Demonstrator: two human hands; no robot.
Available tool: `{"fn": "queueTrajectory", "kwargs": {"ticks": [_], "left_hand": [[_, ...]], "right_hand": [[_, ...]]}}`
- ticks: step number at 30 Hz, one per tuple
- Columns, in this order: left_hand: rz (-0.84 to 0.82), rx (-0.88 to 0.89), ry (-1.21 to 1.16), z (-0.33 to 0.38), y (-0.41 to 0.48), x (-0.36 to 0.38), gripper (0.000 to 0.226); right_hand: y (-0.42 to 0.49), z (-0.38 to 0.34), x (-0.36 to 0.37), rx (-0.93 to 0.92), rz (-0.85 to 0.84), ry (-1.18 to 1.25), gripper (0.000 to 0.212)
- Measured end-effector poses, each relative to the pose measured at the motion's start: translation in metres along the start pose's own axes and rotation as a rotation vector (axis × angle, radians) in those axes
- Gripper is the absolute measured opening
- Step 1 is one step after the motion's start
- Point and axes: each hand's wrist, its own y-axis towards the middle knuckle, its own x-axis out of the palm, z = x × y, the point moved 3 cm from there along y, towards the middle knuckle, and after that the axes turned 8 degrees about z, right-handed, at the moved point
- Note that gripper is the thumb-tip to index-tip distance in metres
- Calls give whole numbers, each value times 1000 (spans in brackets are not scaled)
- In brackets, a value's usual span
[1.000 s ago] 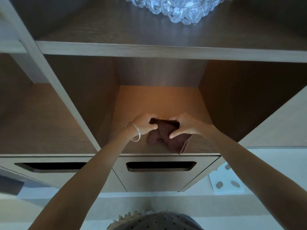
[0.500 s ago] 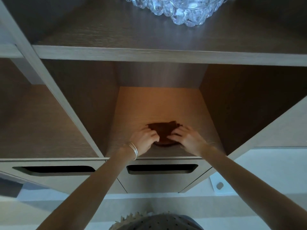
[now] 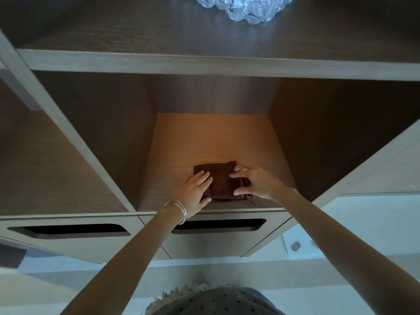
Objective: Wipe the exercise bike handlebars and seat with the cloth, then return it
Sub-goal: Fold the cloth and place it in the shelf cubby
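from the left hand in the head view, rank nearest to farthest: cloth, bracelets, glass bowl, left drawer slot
1. cloth: under the left hand fingers, in the lit cubby
2. bracelets: on its wrist
3. left drawer slot: lower left
4. glass bowl: top shelf, far up

a wooden shelf unit point(image 3: 136, 64) fills the view, split into open cubbies by slanting dividers. the middle cubby point(image 3: 211, 137) glows warm orange on its floor, while the cubby to the left point(image 3: 45, 160) lies in shade. on the shelf above stands a knobbly clear glass bowl point(image 3: 245, 7), cut off by the top edge. below run two drawer fronts, each with a dark slot handle point(image 3: 68, 230). a pale floor point(image 3: 363, 223) shows at lower right.
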Motion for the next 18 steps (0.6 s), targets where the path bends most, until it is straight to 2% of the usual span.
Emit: {"fn": "queueTrajectory", "kwargs": {"ticks": [2,4,7,10,14,15,18], "left_hand": [[-9,-27,-33,2,-3,4,60],[-9,-61,-105,2,-4,5,57],[53,-105,-166,2,-3,2,53],[57,-103,-107,4,-1,1,54],[45,-25,27,11,0,3,61],[37,-1,50,14,0,3,63],[-12,49,79,17,2,2,66]], "right_hand": [[-2,-10,9,-140,34,-125,52],[-6,-18,16,-260,62,-209,45],[-4,-22,13,-271,43,-162,32],[1,-23,2,-332,50,-271,31],[-15,-19,-21,-494,264,-340,25],[-21,-16,-20,-490,273,-337,26],[-36,-8,3,-315,128,-273,29]]}}
